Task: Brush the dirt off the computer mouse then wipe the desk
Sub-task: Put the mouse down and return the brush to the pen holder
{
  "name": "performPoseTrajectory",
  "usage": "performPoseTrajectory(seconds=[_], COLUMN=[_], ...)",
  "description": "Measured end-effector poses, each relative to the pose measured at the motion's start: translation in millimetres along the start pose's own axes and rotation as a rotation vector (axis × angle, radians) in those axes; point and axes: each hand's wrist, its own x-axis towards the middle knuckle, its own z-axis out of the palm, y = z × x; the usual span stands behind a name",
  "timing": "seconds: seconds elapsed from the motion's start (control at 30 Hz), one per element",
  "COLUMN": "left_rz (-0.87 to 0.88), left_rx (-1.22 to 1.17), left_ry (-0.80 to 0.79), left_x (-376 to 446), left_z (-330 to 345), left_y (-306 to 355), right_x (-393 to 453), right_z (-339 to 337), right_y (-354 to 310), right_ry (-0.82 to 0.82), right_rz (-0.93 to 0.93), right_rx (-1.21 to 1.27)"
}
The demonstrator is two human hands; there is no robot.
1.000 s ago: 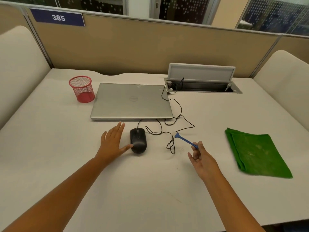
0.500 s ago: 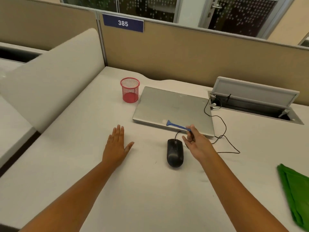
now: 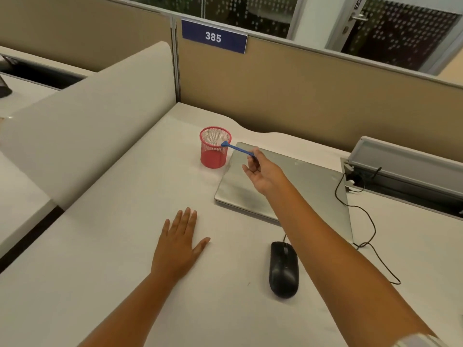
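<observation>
A black wired computer mouse [image 3: 283, 270] lies on the white desk [image 3: 120, 246], in front of a shut silver laptop [image 3: 300, 186]. My right hand [image 3: 263, 171] reaches over the laptop's left corner and pinches the end of a thin blue brush [image 3: 236, 148]. The brush's pale tip sits at the rim of a red mesh cup [image 3: 215, 147]. My left hand [image 3: 179, 246] lies flat on the desk with straight fingers, left of the mouse and apart from it. The green cloth is out of view.
The mouse's black cable [image 3: 368, 221] runs right to an open cable hatch [image 3: 406, 169] at the back right. A tan partition with a blue "385" sign [image 3: 213, 36] closes the back. A cream side panel [image 3: 95, 126] bounds the desk on the left.
My right hand carried the blue brush from right of the mouse, across the laptop, to the red cup's rim. My left hand left the mouse and lies flat on the desk. The view swung left.
</observation>
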Motion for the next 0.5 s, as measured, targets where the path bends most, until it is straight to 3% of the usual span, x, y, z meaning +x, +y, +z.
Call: performPoseTrajectory(seconds=[0.23,0.5], left_rz=[0.003,0.006], left_rx=[0.055,0.071], left_ry=[-0.005,0.011], left_x=[1.5,2.3], left_z=[0.5,-0.3], left_y=[-2.3,-3.0], right_x=[53.5,51.1], right_z=[41.6,33.0], right_y=[0.6,4.4], right_ry=[-0.003,-0.009], right_rz=[-0.040,-0.152], right_rx=[-0.052,-0.420])
